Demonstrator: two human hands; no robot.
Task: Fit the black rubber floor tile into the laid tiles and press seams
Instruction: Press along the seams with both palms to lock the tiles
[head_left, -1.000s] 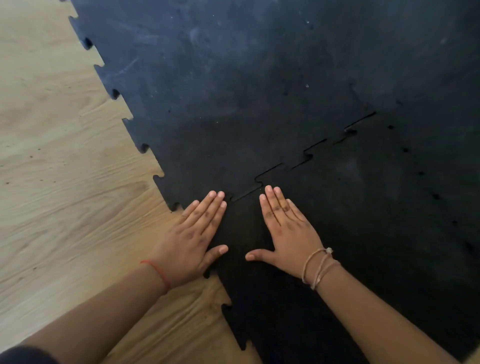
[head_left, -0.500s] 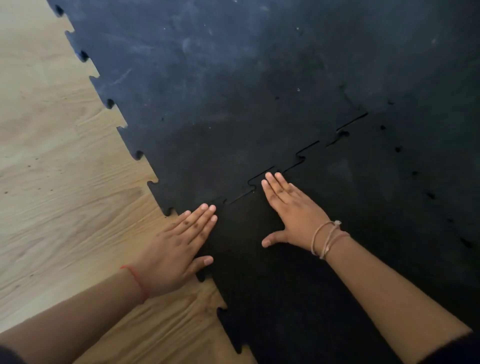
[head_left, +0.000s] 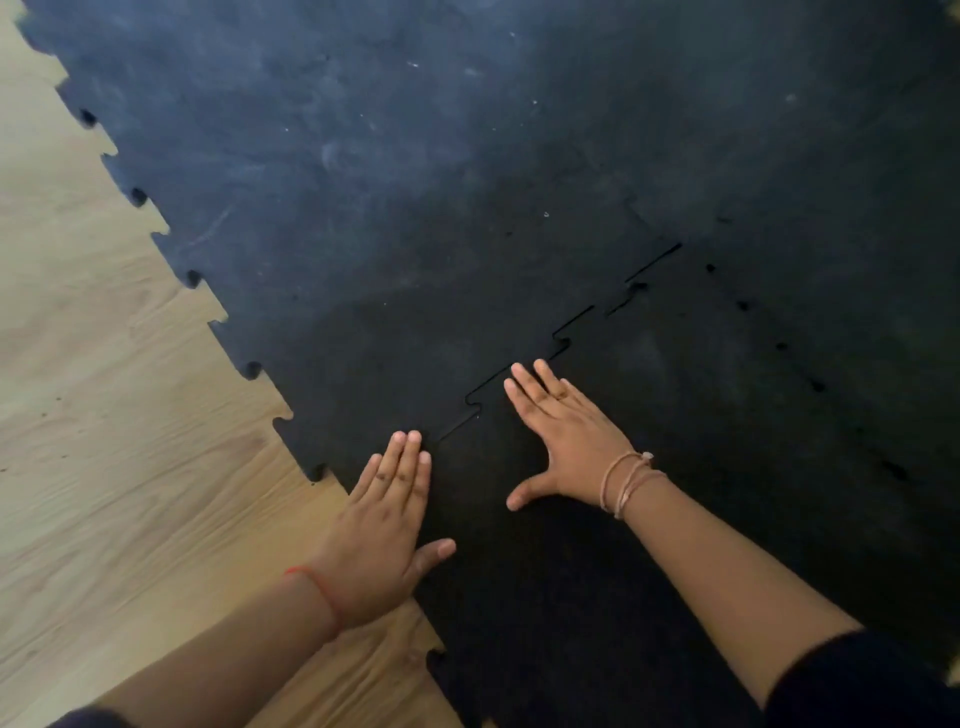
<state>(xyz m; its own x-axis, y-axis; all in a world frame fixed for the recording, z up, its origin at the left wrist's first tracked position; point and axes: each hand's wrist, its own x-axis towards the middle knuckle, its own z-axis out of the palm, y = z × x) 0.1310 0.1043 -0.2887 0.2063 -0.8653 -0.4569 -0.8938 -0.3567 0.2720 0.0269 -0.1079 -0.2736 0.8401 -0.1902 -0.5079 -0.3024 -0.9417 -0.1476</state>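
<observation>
- My two hands lie flat and open on the black rubber floor tile, palms down and gripping nothing; I judge the spread is meant to put weight along the joint.
- The left hand rests at the tile's near-left corner, fingertips by the start of the interlocking seam, its heel over the wooden floor.
- The right hand presses further along the same seam, fingertips just short of a dark gap that looks not yet seated.
- The tile sits against the laid tiles, its toothed edge meshed with theirs, though open slits show beyond my right fingers.
- Count: two hands, one tile being fitted, one seam under pressure; how many laid tiles there are I cannot tell, since their joints barely show.
</observation>
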